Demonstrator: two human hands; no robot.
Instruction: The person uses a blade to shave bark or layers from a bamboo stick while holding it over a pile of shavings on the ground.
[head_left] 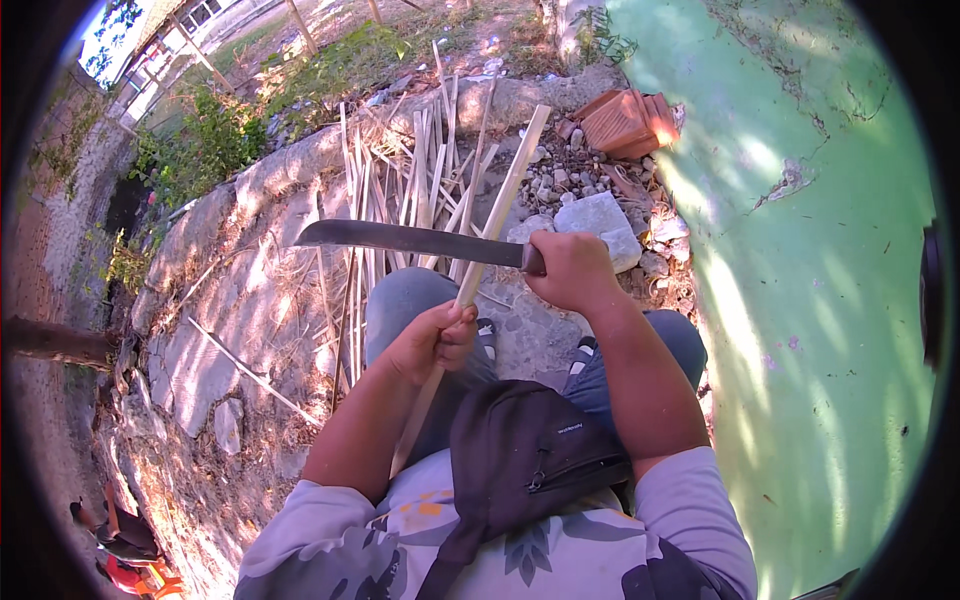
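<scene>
A long pale strip of split bamboo or wood (513,185) slants up and away from my lap, and my left hand (435,342) is closed around its lower part. My right hand (573,271) grips the handle of a machete (410,238). Its dark blade points left and lies across the strip, above my left fist; I cannot tell whether the edge touches it. Beyond my knees, many similar pale strips (422,190) lie in a loose pile on the ground.
A stone block (598,228) and gravel sit right of the pile, with stacked orange roof tiles (627,122) farther back. A green wall (810,300) runs along my right. A black bag (535,450) hangs across my front. Another person (125,530) is at the lower left.
</scene>
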